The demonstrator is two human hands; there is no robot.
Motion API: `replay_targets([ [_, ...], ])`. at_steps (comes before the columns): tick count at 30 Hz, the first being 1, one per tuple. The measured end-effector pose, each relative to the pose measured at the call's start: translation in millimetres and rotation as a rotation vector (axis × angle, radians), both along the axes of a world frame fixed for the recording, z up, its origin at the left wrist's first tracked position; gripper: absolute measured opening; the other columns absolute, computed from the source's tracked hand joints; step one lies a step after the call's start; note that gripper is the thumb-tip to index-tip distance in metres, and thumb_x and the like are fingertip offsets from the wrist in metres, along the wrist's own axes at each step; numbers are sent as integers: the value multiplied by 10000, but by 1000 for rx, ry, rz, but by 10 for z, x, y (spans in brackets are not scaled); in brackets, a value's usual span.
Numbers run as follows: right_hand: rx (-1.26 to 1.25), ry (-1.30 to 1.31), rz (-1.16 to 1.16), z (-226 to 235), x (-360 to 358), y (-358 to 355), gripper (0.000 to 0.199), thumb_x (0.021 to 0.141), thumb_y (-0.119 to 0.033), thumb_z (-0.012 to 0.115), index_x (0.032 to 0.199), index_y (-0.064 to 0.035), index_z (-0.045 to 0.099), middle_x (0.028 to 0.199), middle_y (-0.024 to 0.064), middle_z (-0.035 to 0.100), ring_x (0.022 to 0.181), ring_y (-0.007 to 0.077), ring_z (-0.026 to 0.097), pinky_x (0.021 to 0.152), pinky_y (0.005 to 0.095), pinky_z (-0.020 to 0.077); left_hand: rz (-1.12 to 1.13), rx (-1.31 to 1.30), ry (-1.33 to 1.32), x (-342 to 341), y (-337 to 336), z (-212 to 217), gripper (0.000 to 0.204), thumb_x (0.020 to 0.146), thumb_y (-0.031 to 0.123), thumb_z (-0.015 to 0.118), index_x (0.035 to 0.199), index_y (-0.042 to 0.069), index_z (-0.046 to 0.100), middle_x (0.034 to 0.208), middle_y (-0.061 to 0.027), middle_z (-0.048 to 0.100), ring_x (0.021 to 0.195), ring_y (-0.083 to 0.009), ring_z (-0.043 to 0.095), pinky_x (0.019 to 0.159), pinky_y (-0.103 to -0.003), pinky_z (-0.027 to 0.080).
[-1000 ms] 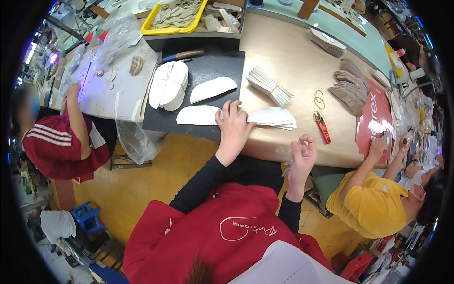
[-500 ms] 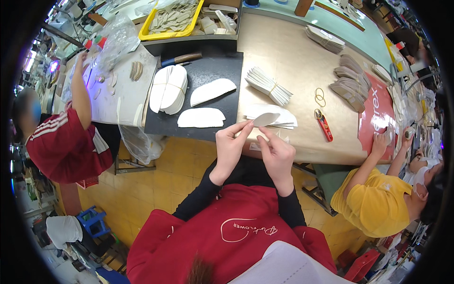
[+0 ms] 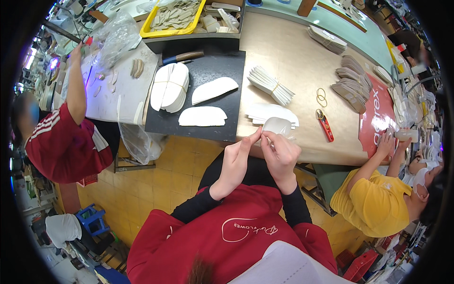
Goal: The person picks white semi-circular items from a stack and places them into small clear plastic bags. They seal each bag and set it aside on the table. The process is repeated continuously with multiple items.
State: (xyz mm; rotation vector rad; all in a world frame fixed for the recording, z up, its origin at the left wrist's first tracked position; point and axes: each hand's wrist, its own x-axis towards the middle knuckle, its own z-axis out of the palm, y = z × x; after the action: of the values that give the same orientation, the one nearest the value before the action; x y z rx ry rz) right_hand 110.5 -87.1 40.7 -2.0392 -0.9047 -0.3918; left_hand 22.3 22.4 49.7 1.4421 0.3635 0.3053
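Note:
Just in front of the table edge, my left hand (image 3: 235,162) and my right hand (image 3: 281,155) meet with thumbs and forefingers pinched together. Between them they grip the near end of a thin white curved piece (image 3: 277,125), like a card or shoe-insole part. Its rounded face tilts up toward me. Behind it lies a fanned stack of white half-oval pieces (image 3: 273,112), partly covered by the held piece. Two more white half-oval stacks, the nearer one (image 3: 202,116) and the farther one (image 3: 214,90), rest on a black mat (image 3: 163,128) to the left.
A banded white bundle (image 3: 169,89), a banded strip bundle (image 3: 270,85) and a red cutter (image 3: 325,126) lie around. Grey bundles (image 3: 351,85) sit farther right. A yellow tray (image 3: 145,31) stands at the back. People work at left (image 3: 66,142) and right (image 3: 373,201).
The held white piece has turned from nearly edge-on to face-up, and my fingertips have come together at its near end. The right-hand person now holds a pale cylinder.

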Motion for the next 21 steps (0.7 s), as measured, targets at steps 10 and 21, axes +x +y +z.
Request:
replay_targets([
  [10,169,449,105,-3,-69,-28,65,796,8,712,844,-21,679,587,32,536,461,99,493,453,265,385,-5,-141,153,-25,118,-1,233,981,76,613,1142,-74,691,1057,-92,728,975,-111,666,862,-226,514],
  [21,676,1229,345,-67,-85,-44,168,876,-32,703,908,-44,538,742,-37,498,670,30,472,599,192,387,31,-267,0,-25,146,-108,105,964,64,626,983,-32,665,887,-12,665,837,-52,601,749,-207,487],
])
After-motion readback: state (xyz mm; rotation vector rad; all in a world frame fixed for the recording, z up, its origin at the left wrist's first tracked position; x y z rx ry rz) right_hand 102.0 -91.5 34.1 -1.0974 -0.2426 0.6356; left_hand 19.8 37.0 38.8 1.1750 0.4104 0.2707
